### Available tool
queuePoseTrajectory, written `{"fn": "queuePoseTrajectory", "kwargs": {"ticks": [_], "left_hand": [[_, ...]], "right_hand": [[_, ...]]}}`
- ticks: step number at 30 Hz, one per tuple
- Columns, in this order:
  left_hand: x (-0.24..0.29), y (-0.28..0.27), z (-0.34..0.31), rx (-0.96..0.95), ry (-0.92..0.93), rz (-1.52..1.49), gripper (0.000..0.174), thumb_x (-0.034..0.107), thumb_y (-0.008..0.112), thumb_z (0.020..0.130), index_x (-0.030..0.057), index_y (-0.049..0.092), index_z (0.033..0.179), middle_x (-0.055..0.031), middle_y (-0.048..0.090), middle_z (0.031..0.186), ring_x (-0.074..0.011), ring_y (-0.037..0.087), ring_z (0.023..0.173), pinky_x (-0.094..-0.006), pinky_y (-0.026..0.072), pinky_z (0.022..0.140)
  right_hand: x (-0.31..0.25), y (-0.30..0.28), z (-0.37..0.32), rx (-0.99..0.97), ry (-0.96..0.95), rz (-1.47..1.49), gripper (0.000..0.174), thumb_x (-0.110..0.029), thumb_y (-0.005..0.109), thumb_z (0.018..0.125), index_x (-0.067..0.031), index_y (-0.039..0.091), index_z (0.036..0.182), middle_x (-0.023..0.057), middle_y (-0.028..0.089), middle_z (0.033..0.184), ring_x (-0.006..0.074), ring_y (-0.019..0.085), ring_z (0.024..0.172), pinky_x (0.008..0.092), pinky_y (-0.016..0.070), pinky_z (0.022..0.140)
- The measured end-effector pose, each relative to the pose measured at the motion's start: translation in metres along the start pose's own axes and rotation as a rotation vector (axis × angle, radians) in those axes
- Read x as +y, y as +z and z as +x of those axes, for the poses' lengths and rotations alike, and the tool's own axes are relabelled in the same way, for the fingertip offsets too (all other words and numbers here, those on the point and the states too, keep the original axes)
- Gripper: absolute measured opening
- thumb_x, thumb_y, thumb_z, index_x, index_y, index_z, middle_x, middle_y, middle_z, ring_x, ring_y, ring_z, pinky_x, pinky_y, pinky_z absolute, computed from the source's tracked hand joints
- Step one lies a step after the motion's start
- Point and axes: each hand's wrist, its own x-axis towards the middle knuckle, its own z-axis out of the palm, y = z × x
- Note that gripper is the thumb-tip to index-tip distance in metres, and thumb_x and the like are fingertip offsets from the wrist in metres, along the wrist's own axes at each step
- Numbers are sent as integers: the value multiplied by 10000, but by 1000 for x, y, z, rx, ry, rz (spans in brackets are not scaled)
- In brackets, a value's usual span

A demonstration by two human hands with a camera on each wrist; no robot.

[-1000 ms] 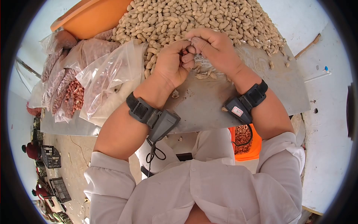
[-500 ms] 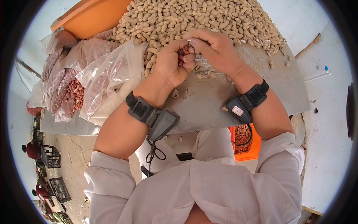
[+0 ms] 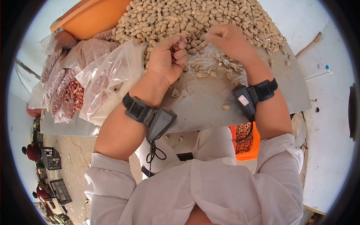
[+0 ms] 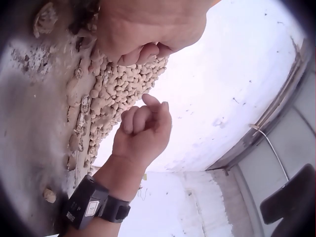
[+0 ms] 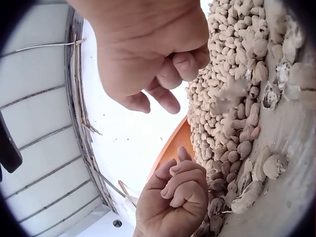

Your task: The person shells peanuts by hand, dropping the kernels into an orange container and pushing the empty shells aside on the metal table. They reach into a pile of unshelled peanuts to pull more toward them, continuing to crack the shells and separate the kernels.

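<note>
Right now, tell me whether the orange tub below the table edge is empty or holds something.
Not empty: reddish pieces show inside the orange tub. The table hides part, so how full cannot be told.

The head camera looks forward and steeply down, its wide round view taking in the surface (image 3: 198, 103), the left hand (image 3: 168, 58) and the right hand (image 3: 232, 42). The left wrist camera (image 3: 162, 123) looks closely past its own hand toward the right one; the right wrist camera (image 3: 244, 100) faces the left. All three share the peanut pile (image 3: 176, 20); head and right wrist share the orange basin (image 3: 93, 18).
</note>
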Motion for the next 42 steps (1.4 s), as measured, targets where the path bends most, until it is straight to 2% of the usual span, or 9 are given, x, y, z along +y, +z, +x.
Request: {"fn": "queuePoseTrajectory", "kwargs": {"ticks": [5,14,17,23,26,32,38,41,42], "left_hand": [[1,2,-1,-2,22,27,152,96,479,889,-17,535,974,-19,477,696,-76,352,495,-193,267,416],[-2,-1,2,-6,6,51,166,111,479,895,-20,541,975,-21,484,692,-78,354,495,-192,267,415],[-2,-2,3,18,-21,54,194,137,473,902,-25,548,977,-26,489,696,-76,352,496,-187,270,417],[-5,1,1,-17,-170,50,298,247,467,930,-32,569,954,-25,496,709,-68,349,504,-173,279,413],[-4,-4,5,-102,-187,-25,302,267,485,932,-23,569,914,-23,497,720,-60,350,508,-166,279,411],[-5,-10,9,-135,-161,1,193,191,526,919,0,545,898,-16,495,722,-43,363,515,-161,269,409],[-4,-8,7,-137,-140,-1,180,172,532,915,-6,539,933,-9,489,730,-42,365,519,-162,266,412],[-3,-9,6,-143,-120,11,173,158,542,907,-12,539,939,-5,487,734,-42,365,529,-159,267,419],[-3,-8,6,-138,-102,37,167,150,547,903,-10,542,951,-3,486,734,-42,365,532,-159,267,421]], "right_hand": [[18,27,4,-171,-60,-146,167,-127,640,747,-23,664,876,115,644,825,228,610,750,319,475,683],[26,38,7,-69,-202,-332,147,-99,633,718,-27,651,845,129,640,838,297,606,775,355,481,692],[17,31,9,-11,-122,-294,132,-107,644,743,-25,652,847,100,646,793,220,617,688,323,482,629],[1,28,3,159,-209,460,166,-144,631,793,-16,653,895,50,632,746,108,566,667,259,469,615],[8,26,5,149,-157,360,213,-95,612,819,-25,629,1018,65,656,839,94,607,743,263,492,671],[35,39,10,7,-154,-230,240,-77,593,782,-49,632,1017,127,649,931,269,621,872,349,485,773],[29,39,9,-67,-104,-344,229,-70,582,771,-65,641,993,144,631,958,296,603,904,369,477,791],[26,37,11,154,-154,-404,189,-66,584,796,-58,649,973,113,645,949,236,628,853,335,495,760],[22,33,10,163,-108,-145,176,-74,588,803,-50,651,966,110,651,916,217,631,826,322,500,745]]}}
